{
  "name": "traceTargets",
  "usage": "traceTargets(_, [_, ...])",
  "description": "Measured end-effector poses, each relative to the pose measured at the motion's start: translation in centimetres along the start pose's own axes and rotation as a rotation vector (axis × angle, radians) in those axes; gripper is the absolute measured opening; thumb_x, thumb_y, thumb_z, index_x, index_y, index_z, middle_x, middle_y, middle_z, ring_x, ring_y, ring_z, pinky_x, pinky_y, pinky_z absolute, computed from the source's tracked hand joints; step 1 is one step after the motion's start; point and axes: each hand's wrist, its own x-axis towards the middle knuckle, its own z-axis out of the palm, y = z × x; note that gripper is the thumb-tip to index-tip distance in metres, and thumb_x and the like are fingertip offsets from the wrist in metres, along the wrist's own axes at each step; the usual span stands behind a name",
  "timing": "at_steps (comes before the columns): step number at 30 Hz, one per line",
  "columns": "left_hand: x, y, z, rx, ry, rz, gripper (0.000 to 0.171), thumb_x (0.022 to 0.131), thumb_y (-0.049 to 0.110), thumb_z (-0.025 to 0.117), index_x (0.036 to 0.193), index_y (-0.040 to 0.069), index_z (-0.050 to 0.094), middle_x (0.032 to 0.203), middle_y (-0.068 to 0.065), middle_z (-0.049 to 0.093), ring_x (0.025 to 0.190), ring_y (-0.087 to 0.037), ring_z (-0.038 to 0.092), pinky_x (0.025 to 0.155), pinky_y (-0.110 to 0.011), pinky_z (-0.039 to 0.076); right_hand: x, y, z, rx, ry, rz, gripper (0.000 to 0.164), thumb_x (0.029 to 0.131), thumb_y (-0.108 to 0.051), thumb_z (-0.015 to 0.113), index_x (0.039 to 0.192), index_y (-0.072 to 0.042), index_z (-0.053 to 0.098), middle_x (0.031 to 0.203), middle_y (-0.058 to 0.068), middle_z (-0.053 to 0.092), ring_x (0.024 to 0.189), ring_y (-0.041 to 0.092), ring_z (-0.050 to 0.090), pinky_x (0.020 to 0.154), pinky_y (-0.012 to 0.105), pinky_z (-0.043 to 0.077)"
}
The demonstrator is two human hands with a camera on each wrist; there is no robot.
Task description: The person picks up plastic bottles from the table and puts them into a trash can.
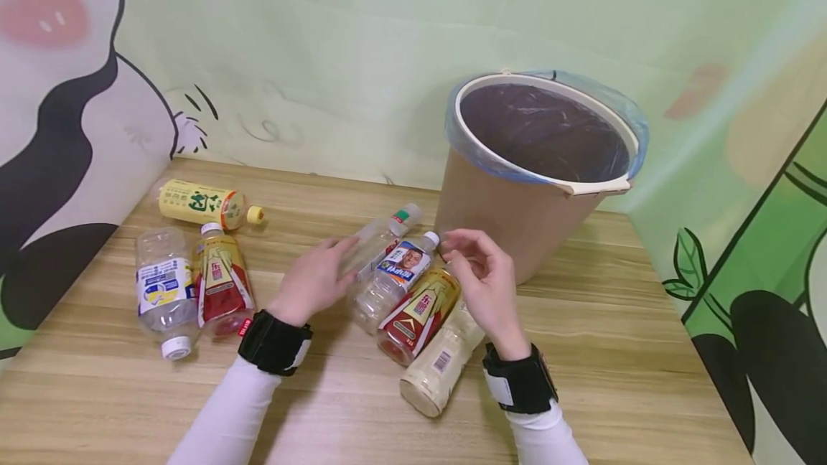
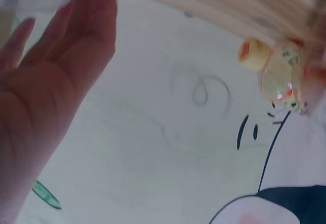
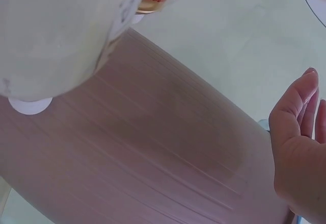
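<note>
My left hand (image 1: 313,280) lies beside a clear plastic bottle (image 1: 368,239), its fingers extended and their tips close to the bottle's side. Above the tops of the bottles hovers my right hand (image 1: 486,285), fingers loosely bent and nothing in them; the right wrist view also shows these fingers (image 3: 300,107) holding nothing. Between the hands lie a clear bottle with a blue label (image 1: 377,293), a gold-and-red drink bottle (image 1: 413,321) and a cream-coloured bottle (image 1: 436,372), side by side and slanting. Part of the cream bottle's upper end is hidden behind my right hand.
A brown bin (image 1: 510,214) lined with a bluish bag stands at the back right. Over on the left of the wooden table (image 1: 342,407) lie a yellow-labelled bottle (image 1: 194,201), a clear white-capped bottle (image 1: 161,275) and another gold-and-red bottle (image 1: 221,271). A printed backdrop (image 1: 310,56) rises behind.
</note>
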Motion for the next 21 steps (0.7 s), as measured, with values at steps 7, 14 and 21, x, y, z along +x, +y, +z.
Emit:
traceTargets(7, [-1.4,0.4,-2.3,0.067,-0.102,-0.069,0.069,0.091,0.018,0.067,0.154,0.007,0.039,0.147,-0.026,0.052,0.127,-0.049,0.057,0.099,-0.064,0.05,0.0,0.1,-0.2,-0.013,-0.014,0.003,0.026,0.093,0.005,0.055,0.118,0.008,0.063,0.106,0.024,0.068,0.088,0.015,0.067,0.077,0.018,0.056])
traceTargets(14, [-0.7,0.9,-1.0,0.124,-0.024,-0.074,0.069,0.097,0.032,0.063,0.158,0.017,0.034,0.159,-0.026,0.036,0.138,-0.056,0.042,0.11,-0.072,0.036,0.0,0.1,-0.3,-0.018,-0.019,0.006,0.026,0.094,0.004,0.056,0.119,0.007,0.063,0.107,0.023,0.068,0.09,0.02,0.067,0.079,0.018,0.056])
traceTargets(21, [0.4,0.4,1.0,0.105,0.104,-0.06,0.067,0.097,0.037,0.064,0.156,0.016,0.037,0.158,-0.025,0.037,0.14,-0.053,0.039,0.111,-0.071,0.035,0.0,-0.1,-0.2,-0.009,-0.022,0.003,0.026,0.093,0.005,0.057,0.118,0.005,0.064,0.106,0.024,0.069,0.088,0.014,0.067,0.077,0.018,0.056])
